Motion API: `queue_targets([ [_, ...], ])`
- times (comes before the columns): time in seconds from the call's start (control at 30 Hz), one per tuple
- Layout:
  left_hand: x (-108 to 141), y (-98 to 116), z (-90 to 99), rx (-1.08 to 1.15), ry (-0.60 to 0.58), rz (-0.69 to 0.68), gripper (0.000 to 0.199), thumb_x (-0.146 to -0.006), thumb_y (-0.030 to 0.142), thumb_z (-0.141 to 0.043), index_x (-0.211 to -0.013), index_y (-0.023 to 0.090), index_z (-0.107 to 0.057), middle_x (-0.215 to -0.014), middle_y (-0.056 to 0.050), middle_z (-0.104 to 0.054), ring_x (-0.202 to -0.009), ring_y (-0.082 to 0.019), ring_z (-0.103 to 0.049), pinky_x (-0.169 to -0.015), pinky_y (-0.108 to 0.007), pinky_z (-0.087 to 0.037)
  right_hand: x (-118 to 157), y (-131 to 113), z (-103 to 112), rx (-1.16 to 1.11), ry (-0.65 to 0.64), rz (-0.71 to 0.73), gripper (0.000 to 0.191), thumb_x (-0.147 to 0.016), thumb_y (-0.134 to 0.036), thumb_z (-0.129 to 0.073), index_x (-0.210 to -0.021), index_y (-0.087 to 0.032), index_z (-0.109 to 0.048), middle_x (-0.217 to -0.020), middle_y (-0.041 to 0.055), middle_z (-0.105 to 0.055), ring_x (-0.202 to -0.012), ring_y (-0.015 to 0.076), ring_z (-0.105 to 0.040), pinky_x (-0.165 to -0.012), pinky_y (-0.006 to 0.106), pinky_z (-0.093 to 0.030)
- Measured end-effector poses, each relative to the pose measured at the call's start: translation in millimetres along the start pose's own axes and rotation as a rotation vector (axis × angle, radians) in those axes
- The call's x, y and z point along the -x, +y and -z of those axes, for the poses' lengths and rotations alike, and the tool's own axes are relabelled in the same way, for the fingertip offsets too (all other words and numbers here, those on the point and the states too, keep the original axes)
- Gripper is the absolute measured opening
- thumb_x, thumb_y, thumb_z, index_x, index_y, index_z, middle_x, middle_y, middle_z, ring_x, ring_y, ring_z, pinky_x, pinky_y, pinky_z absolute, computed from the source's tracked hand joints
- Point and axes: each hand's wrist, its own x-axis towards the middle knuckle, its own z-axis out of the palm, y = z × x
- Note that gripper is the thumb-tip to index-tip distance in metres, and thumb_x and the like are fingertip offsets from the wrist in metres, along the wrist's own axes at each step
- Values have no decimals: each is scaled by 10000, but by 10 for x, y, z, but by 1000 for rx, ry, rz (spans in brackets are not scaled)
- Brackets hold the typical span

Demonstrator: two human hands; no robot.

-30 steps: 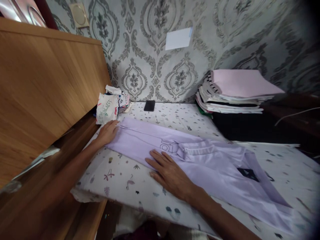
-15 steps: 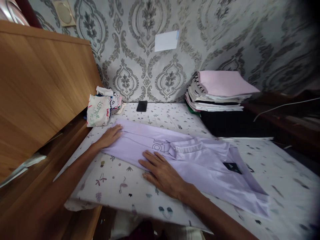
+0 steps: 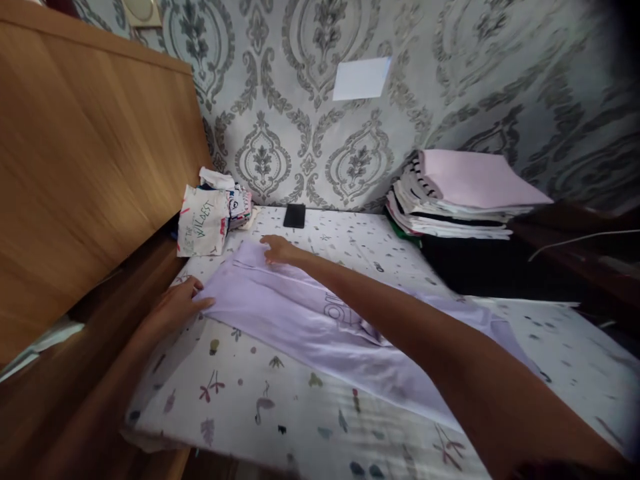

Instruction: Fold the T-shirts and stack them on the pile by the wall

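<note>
A lavender garment (image 3: 300,320) lies lengthwise across a white sheet printed with small motifs, partly folded, with dark outlined lettering near its middle. At its near left corner, my left hand (image 3: 183,300) pinches the edge between thumb and fingers. My right hand (image 3: 280,251) reaches across the garment and grips its far left corner, fingers closed on the cloth. My right forearm hides part of the garment's middle and right side.
Folded clothes with a pink one on top (image 3: 480,179) stand at the back right, on something black (image 3: 495,267). A smaller clothes pile (image 3: 203,220) sits back left beside a wooden panel (image 3: 100,133). A dark flat object (image 3: 295,215) lies near the patterned wall.
My right hand has moved from the garment's middle to its far left corner and closed on it. My left hand has shifted to the near left corner and now pinches the edge.
</note>
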Motion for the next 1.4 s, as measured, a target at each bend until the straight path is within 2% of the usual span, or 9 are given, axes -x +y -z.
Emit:
queue_targets([
  [0.17, -40, -5, -87, -39, 8, 50, 424, -752, 653, -542, -833, 237, -573, -785, -11, -630, -759, -228, -611, -624, -299, -359, -637, -101, -204, -19, -144, -115, 627, -732, 36, -648, -1335, -121, -584, -740, 24, -693, -620, 192, -693, -552, 267, -582],
  [0.27, -66, -46, -100, 15, -1, 19, 404, -757, 623, -534, -688, 225, -524, -654, 13, -532, -658, -188, -537, -579, -283, -307, -790, -127, -246, -40, -182, -129, 403, -735, 3, -675, -1121, -114, -666, -600, -15, -616, -569, 169, -645, -510, 234, -538],
  [0.43, -37, 39, -3, 434, 58, -29, 457, -685, 656, -608, -653, 225, -460, -560, 53, -432, -515, -124, -409, -473, -243, -277, -791, -151, -124, -110, -168, -94, 174, -755, -14, -680, -711, -156, -591, -460, -54, -475, -497, 110, -547, -458, 174, -460],
  [0.67, 102, 480, 189, 818, 155, 35, 438, -672, 538, -732, -723, 242, -412, -535, 87, -405, -391, -81, -352, -374, -209, -251, -481, -107, 288, -400, -122, -34, 247, -782, 15, -671, -769, -180, -520, -533, -58, -553, -506, 98, -609, -451, 147, -490],
  [0.87, 516, 1081, 211, 416, 381, -348, 317, -837, 555, -599, -753, 261, -516, -633, 32, -565, -549, -164, -529, -511, -297, -398, 100, 197, 773, -590, -81, 66, 239, -748, -37, -755, -831, -167, -573, -683, -25, -671, -642, 124, -700, -512, 161, -539],
  [1.0, 802, 1502, -172, 121, 277, -629, 207, -964, 369, -480, -795, 254, -509, -674, 7, -620, -590, -197, -577, -549, -324, -406, 620, 610, 962, -587, -64, 145, 191, -711, -63, -735, -873, -140, -670, -739, -19, -712, -671, 107, -682, -631, 199, -558],
  [1.1, 946, 1750, -558, -186, 129, -839, 148, -887, 105, -509, -903, 248, -540, -807, -41, -667, -770, -236, -642, -534, -303, -414, 992, 947, 928, -427, -11, 132, 184, -656, -12, -662, -782, -135, -711, -678, -36, -694, -613, 86, -618, -643, 192, -511],
  [1.2, 1020, 1880, -817, -426, 9, -979, 462, -704, -48, -546, -1066, 238, -549, -921, -65, -677, -863, -244, -647, -525, -290, -457, 1265, 1166, 792, -220, 52, 104, 269, -617, 26, -557, -721, -149, -731, -692, -32, -703, -638, 94, -610, -666, 191, -480],
  [1.4, 1069, 1925, -831, -511, 124, -1062, 372, -809, -30, -497, -1077, 222, -551, -902, -64, -647, -847, -229, -630, -557, -297, -507, 1372, 1242, 662, -191, 186, 122, 339, -604, 20, -476, -738, -162, -729, -790, -10, -729, -764, 120, -653, -743, 209, -487],
])
